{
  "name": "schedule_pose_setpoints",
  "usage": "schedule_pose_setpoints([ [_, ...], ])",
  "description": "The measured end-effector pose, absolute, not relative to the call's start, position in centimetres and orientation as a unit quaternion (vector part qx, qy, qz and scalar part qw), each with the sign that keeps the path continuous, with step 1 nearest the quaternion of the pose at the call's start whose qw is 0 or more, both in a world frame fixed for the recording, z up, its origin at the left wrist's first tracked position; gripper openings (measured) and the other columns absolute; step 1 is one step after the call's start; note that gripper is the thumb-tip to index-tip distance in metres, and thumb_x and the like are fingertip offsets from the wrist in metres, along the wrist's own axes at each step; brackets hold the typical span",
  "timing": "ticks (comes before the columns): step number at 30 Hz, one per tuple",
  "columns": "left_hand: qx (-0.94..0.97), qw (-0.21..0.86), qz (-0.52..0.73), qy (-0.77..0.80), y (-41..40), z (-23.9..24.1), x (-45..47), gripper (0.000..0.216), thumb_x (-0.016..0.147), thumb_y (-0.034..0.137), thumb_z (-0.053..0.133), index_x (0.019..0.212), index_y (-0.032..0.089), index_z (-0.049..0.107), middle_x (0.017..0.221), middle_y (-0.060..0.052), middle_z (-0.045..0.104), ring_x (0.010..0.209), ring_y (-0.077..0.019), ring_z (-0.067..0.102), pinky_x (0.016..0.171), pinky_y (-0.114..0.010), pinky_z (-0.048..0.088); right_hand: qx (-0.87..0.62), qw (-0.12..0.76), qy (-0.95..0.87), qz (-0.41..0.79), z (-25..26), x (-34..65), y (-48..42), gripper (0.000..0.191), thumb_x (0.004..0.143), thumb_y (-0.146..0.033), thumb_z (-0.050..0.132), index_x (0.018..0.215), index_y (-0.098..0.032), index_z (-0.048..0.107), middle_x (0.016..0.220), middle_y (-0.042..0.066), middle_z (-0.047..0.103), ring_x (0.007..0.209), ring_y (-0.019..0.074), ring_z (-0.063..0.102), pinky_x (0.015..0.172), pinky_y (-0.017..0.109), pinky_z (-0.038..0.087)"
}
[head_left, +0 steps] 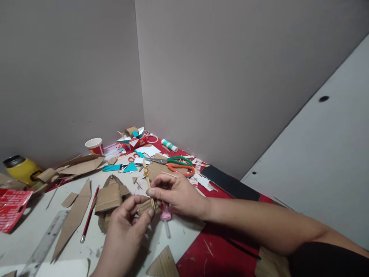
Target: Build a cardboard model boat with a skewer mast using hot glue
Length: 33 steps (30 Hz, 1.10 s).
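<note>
A red packet [13, 209] at the left edge carries white print too small to read. At the far side, the red-and-white cup [97, 147] and the glue stick [169, 145] have labels I cannot make out. The yellow bottle [24, 172] at the far left bears a dark mark, also unreadable, and large red rounded letters show in part on the covering [132, 158] near the blue paper [112, 168].

In the middle, the right hand [180, 196] pinches a bundle of thin sticks [148, 181] between thumb and fingers, closed firmly on it. The left hand [127, 225] has thumb and finger together on its near end. Scissors [165, 161] lie just beyond; a layered cardboard piece [108, 198] sits left of the sticks.
</note>
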<state>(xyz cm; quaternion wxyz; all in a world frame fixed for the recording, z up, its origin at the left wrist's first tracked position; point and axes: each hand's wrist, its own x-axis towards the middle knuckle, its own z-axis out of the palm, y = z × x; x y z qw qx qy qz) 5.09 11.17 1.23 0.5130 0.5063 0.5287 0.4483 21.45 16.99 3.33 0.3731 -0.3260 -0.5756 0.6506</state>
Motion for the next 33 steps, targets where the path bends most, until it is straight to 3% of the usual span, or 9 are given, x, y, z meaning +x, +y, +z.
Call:
schedule_pose_setpoints([
  [5, 0.513, 0.496, 0.445, 0.540, 11.2, 1.6, 5.2, 0.026, 0.074, 0.034, 0.069, 0.095, 0.018, 0.067, 0.071, 0.000, 0.068, 0.057, -0.0121, 0.056, 0.053, -0.021, 0.041, -0.336, 0.359, -0.588, 0.642, 3.3, 21.2, 17.3, 0.028, 0.072, -0.041, 0.075, 0.077, -0.017, 0.060, 0.052, -0.008, 0.054, 0.032, 0.0073, 0.048, 0.029, 0.018, 0.039],
  [10, 0.515, 0.484, 0.454, 0.543, 11.2, 2.3, 5.4, 0.021, 0.071, 0.029, 0.070, 0.088, 0.017, 0.067, 0.064, 0.001, 0.066, 0.058, -0.0126, 0.057, 0.055, -0.020, 0.043, -0.335, 0.388, -0.630, 0.584, 2.9, 21.2, 17.9, 0.023, 0.072, -0.036, 0.075, 0.073, -0.015, 0.065, 0.060, -0.005, 0.056, 0.046, 0.0053, 0.047, 0.041, 0.018, 0.039],
  [19, 0.553, 0.435, 0.442, 0.556, 11.0, 2.8, 5.7, 0.017, 0.073, 0.023, 0.063, 0.089, 0.019, 0.067, 0.067, 0.003, 0.066, 0.057, -0.0114, 0.053, 0.054, -0.019, 0.041, -0.315, 0.383, -0.633, 0.595, 3.1, 21.1, 17.7, 0.023, 0.071, -0.034, 0.076, 0.073, -0.015, 0.063, 0.065, -0.004, 0.057, 0.057, 0.0066, 0.047, 0.051, 0.019, 0.037],
  [27, 0.497, 0.518, 0.441, 0.539, 11.1, 2.7, 5.5, 0.026, 0.072, 0.027, 0.067, 0.096, 0.019, 0.059, 0.061, 0.004, 0.064, 0.053, -0.0105, 0.057, 0.053, -0.019, 0.043, -0.294, 0.366, -0.641, 0.607, 3.2, 21.5, 18.9, 0.018, 0.074, -0.030, 0.072, 0.079, -0.016, 0.062, 0.067, -0.005, 0.057, 0.057, 0.0067, 0.050, 0.055, 0.020, 0.040],
  [30, 0.471, 0.527, 0.453, 0.544, 11.3, 3.0, 5.3, 0.032, 0.071, 0.030, 0.070, 0.095, 0.020, 0.053, 0.059, 0.005, 0.065, 0.052, -0.0110, 0.059, 0.053, -0.019, 0.045, -0.309, 0.345, -0.696, 0.548, 3.4, 22.9, 19.1, 0.018, 0.081, -0.034, 0.064, 0.083, -0.016, 0.061, 0.071, -0.003, 0.058, 0.060, 0.0084, 0.052, 0.057, 0.022, 0.043],
  [33, 0.466, 0.503, 0.459, 0.565, 11.6, 3.5, 4.8, 0.032, 0.069, 0.032, 0.071, 0.089, 0.020, 0.050, 0.055, 0.004, 0.065, 0.050, -0.0111, 0.060, 0.052, -0.019, 0.046, -0.357, 0.271, -0.813, 0.371, 3.5, 25.0, 18.2, 0.018, 0.085, -0.033, 0.061, 0.086, -0.015, 0.062, 0.072, 0.001, 0.060, 0.065, 0.0125, 0.054, 0.062, 0.026, 0.045],
])
